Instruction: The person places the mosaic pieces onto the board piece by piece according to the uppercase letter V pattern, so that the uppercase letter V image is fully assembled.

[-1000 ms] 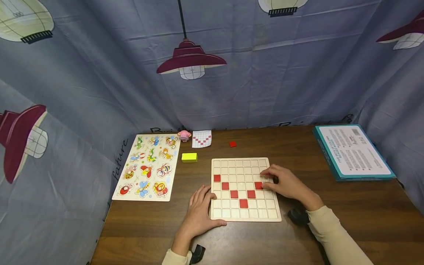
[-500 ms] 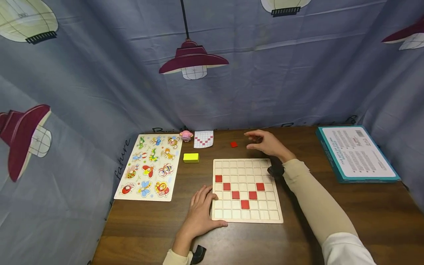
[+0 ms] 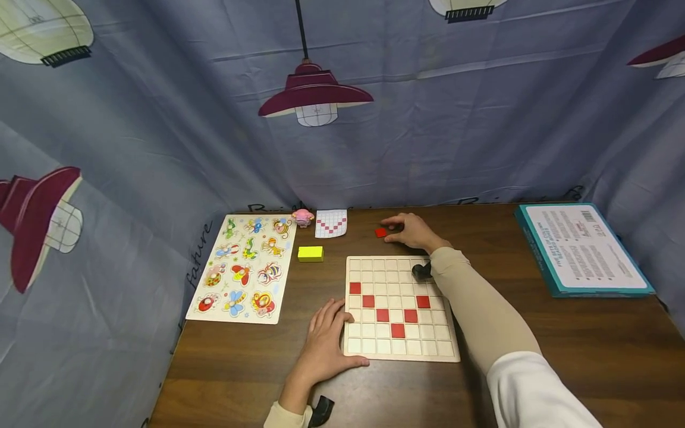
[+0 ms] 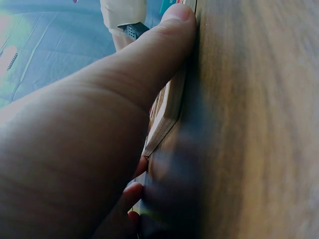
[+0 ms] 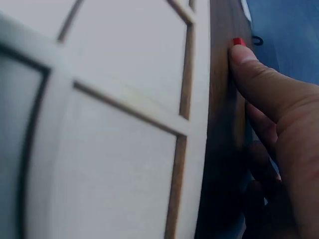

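A square wooden grid board [image 3: 402, 355] lies on the table, with several red square tiles forming a V on it. My left hand [image 3: 323, 339] rests at its near left corner, fingers spread, index fingertip at the left edge and thumb [image 4: 172, 30] along the near edge. Beyond the far edge, my right hand [image 3: 412, 231] reaches over the board's right side. Its thumb and index finger pinch a loose red tile [image 3: 380, 232] lying on the table. In the right wrist view, the red tile [image 5: 239, 41] shows at the thumb tip.
A pattern card [image 3: 330, 224] with a V, a pink figurine [image 3: 302, 218] and a yellow block [image 3: 310, 254] stand behind the board. An insect puzzle board [image 3: 241, 267] lies left; a teal box [image 3: 585, 249] lies right. A curtain closes off the back.
My right hand has left the tile at the board's right side, moved to the far side, then left to the loose red tile. The left hand stays at the corner.
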Action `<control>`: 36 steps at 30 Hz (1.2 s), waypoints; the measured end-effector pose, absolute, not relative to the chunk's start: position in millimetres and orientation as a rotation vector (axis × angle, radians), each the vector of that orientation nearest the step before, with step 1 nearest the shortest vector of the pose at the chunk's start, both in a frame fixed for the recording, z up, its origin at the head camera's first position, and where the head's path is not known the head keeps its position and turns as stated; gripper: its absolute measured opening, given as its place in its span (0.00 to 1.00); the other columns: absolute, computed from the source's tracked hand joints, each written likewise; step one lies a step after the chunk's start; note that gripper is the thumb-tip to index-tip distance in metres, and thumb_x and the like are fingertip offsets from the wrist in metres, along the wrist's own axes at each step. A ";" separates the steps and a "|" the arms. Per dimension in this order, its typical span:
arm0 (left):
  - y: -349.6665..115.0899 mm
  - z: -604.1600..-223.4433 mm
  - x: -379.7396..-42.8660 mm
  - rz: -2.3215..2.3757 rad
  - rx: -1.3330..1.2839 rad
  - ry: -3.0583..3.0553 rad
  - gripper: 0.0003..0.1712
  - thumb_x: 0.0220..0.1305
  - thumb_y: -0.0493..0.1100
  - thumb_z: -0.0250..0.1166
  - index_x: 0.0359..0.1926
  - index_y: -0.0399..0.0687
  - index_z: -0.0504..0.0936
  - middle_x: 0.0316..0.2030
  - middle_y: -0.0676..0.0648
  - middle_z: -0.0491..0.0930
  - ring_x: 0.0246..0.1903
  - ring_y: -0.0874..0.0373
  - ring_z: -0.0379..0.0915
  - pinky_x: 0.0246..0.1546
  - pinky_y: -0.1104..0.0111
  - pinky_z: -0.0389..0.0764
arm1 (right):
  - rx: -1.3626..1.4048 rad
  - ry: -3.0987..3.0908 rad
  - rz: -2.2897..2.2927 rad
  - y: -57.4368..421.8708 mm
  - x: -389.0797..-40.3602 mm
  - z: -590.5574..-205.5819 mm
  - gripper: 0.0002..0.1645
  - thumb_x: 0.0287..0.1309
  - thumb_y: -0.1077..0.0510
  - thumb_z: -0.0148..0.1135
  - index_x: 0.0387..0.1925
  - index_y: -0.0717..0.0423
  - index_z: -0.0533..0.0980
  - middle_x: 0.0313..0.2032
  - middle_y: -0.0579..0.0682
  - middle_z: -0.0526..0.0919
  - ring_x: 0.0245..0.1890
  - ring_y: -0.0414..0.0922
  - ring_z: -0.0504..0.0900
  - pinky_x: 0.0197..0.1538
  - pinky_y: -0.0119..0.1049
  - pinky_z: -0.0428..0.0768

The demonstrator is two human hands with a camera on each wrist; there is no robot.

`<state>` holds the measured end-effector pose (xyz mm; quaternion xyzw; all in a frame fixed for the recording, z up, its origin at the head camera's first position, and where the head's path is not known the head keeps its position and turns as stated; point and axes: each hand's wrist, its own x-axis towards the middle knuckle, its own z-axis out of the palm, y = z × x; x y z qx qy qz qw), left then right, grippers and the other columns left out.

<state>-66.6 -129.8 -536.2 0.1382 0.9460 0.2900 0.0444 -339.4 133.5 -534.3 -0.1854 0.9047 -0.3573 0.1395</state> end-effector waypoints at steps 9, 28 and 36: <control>-127.9 -535.0 -66.5 0.908 0.416 2.874 0.45 0.37 0.70 0.81 0.52 0.57 0.72 0.76 0.46 0.61 0.78 0.42 0.49 0.76 0.42 0.52 | -0.533 2.686 -0.957 133.1 -335.1 -530.6 0.24 0.58 0.48 0.74 0.55 0.50 0.83 0.50 0.53 0.83 0.56 0.55 0.75 0.73 0.58 0.63; -125.7 -534.8 -66.5 0.909 0.406 2.861 0.45 0.37 0.69 0.81 0.53 0.56 0.72 0.76 0.46 0.60 0.78 0.43 0.49 0.75 0.42 0.52 | -0.701 2.774 -0.828 142.9 -323.6 -521.4 0.20 0.66 0.48 0.67 0.52 0.57 0.80 0.47 0.54 0.80 0.49 0.51 0.77 0.60 0.52 0.75; -128.6 -534.1 -66.6 0.922 0.393 2.863 0.45 0.37 0.69 0.81 0.52 0.56 0.72 0.76 0.46 0.60 0.78 0.42 0.49 0.75 0.41 0.51 | -0.696 2.818 -1.057 183.4 -280.4 -508.5 0.19 0.64 0.50 0.69 0.50 0.57 0.81 0.42 0.52 0.79 0.44 0.49 0.74 0.51 0.48 0.75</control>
